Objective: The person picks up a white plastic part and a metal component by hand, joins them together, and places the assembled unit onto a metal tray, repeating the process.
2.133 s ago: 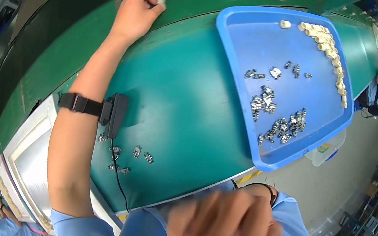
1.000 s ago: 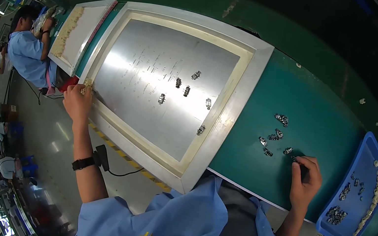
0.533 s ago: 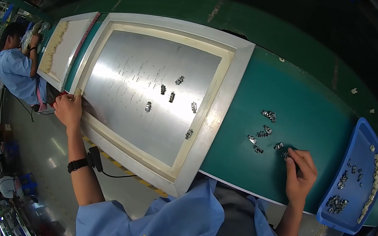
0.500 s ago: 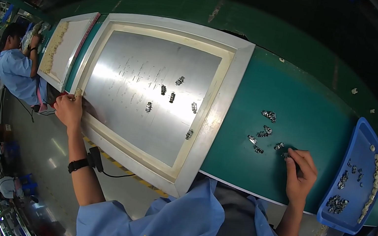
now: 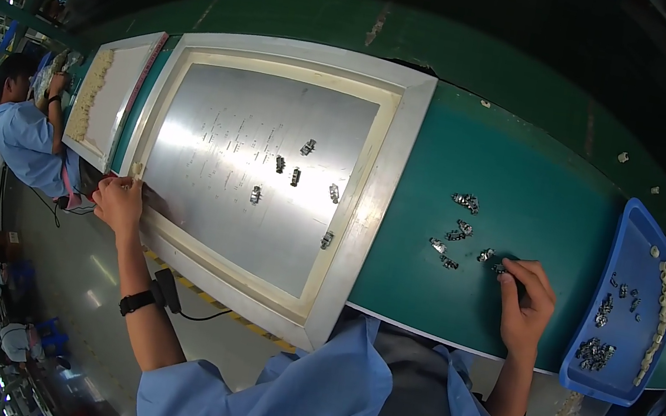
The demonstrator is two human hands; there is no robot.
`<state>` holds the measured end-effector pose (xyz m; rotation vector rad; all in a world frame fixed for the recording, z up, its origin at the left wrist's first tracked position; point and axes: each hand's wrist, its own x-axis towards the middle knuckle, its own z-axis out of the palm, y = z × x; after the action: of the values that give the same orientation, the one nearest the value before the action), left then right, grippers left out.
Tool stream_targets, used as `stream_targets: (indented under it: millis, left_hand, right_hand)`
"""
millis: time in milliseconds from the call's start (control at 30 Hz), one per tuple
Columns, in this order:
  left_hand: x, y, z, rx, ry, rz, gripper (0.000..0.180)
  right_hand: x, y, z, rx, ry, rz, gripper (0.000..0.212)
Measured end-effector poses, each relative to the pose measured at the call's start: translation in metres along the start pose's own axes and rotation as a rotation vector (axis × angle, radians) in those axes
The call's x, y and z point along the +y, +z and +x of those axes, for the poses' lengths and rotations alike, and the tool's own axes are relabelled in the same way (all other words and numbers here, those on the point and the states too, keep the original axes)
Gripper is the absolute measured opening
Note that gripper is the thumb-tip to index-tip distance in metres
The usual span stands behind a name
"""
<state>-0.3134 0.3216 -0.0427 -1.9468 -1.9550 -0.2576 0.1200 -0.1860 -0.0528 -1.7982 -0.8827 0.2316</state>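
Note:
My left hand [image 5: 119, 203] is closed at the near left corner of a metal-framed screen [image 5: 324, 317], with a small cream piece [image 5: 137, 169] by its fingertips. Whether the fingers pinch anything is hidden. Over the green tabletop, my right hand [image 5: 526, 304] has thumb and forefinger brought together on a small shiny metal part [image 5: 499, 269]. Just left of it lies another metal part [image 5: 485, 255], then a loose cluster of several more [image 5: 460, 230]. On the screen's silvery sheet [image 5: 236, 104] several similar dark metal pieces [image 5: 296, 176] lie scattered.
To the right stands a blue tray [image 5: 577, 355] with metal parts [image 5: 595, 353] and a row of cream pieces [image 5: 665, 308]. A second frame [image 5: 118, 97] with cream pieces lies at the left, beside a person in blue [image 5: 32, 136]. The table's front edge [image 5: 418, 332] runs before me.
The whole view has shifted slightly. Both hands stay almost where they were, and the right fingertips remain at the same metal part.

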Motion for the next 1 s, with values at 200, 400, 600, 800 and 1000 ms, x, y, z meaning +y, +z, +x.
stream_targets:
  millis: [200, 400, 600, 800, 1000]
  left_hand:
    - [0.002, -0.005, -0.008, -0.034, 0.009, 0.070, 0.030]
    - [0.009, 0.011, -0.004, 0.121, 0.169, 0.062, 0.028]
    - [0.003, 0.004, -0.005, 0.088, 0.321, 0.049, 0.026]
    - [0.006, 0.009, -0.007, 0.024, 0.487, -0.533, 0.021]
    - [0.121, -0.102, -0.121, -0.414, 0.614, -1.222, 0.011]
  right_hand:
    - [-0.001, -0.001, 0.000, -0.013, -0.003, -0.007, 0.020]
    - [-0.001, -0.001, -0.001, 0.032, -0.021, -0.008, 0.020]
    - [-0.005, -0.005, 0.008, 0.029, -0.012, 0.059, 0.021]
    - [-0.003, -0.008, 0.001, 0.047, -0.016, 0.216, 0.020]
    - [-0.029, -0.005, 0.007, -0.059, -0.024, 0.524, 0.018]
